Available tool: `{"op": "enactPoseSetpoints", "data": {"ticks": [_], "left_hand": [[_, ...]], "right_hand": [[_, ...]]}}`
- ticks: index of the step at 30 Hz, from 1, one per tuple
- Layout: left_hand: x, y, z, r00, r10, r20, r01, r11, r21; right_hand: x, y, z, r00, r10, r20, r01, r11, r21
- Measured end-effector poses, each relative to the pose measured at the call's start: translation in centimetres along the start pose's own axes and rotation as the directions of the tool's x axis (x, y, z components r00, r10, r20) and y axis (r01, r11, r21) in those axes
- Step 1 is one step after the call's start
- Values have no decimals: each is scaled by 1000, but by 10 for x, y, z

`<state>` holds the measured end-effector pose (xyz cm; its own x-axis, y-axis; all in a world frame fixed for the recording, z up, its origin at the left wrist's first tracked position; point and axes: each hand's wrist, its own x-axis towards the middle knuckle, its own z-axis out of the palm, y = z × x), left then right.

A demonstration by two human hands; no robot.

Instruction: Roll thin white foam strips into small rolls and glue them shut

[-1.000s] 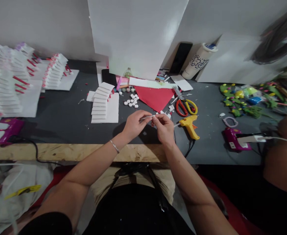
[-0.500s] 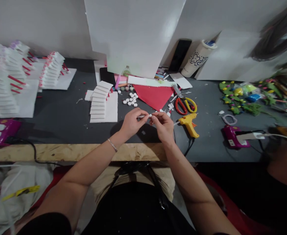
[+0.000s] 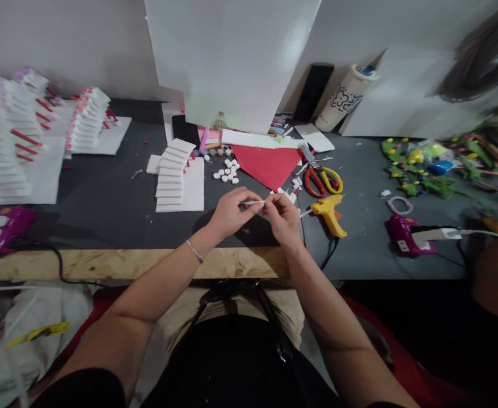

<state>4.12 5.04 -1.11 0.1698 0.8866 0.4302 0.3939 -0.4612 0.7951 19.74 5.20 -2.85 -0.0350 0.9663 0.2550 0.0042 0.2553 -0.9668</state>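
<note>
My left hand (image 3: 232, 211) pinches a thin white strip (image 3: 252, 202) between thumb and fingertips. The fingers of my right hand (image 3: 285, 220) are closed at the strip's other end; their tips hide whatever is there. Both hands hover over the dark table near its front edge. Beyond my left hand lies a cluster of small white round pieces (image 3: 227, 171). White paper scraps (image 3: 290, 196) lie just past my right hand. To the left, overlapping white slabs (image 3: 170, 180) form a stepped model on a white base (image 3: 194, 192).
A yellow glue gun (image 3: 329, 215) and red-and-yellow-handled pliers (image 3: 322, 177) lie right. Red paper (image 3: 268, 164) is behind my hands. Other stepped models (image 3: 6, 141) stand far left. Purple power strips (image 3: 406, 235) sit on both sides. A bottle (image 3: 346, 99) and phone (image 3: 313, 93) lean behind.
More of the white strip now shows between my hands, and the small white bit at my fingertips is no longer visible. My hands have shifted very slightly.
</note>
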Motion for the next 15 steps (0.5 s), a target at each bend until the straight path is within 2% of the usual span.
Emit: {"op": "enactPoseSetpoints", "data": {"ticks": [6, 15], "left_hand": [[1, -1, -1, 999, 48, -3, -48, 999, -20], [0, -4, 0, 987, 153, -52, -150, 988, 46]], "right_hand": [[3, 4, 0, 974, 168, 150, -199, 954, 224], [4, 1, -1, 954, 227, 198, -282, 904, 322]]}}
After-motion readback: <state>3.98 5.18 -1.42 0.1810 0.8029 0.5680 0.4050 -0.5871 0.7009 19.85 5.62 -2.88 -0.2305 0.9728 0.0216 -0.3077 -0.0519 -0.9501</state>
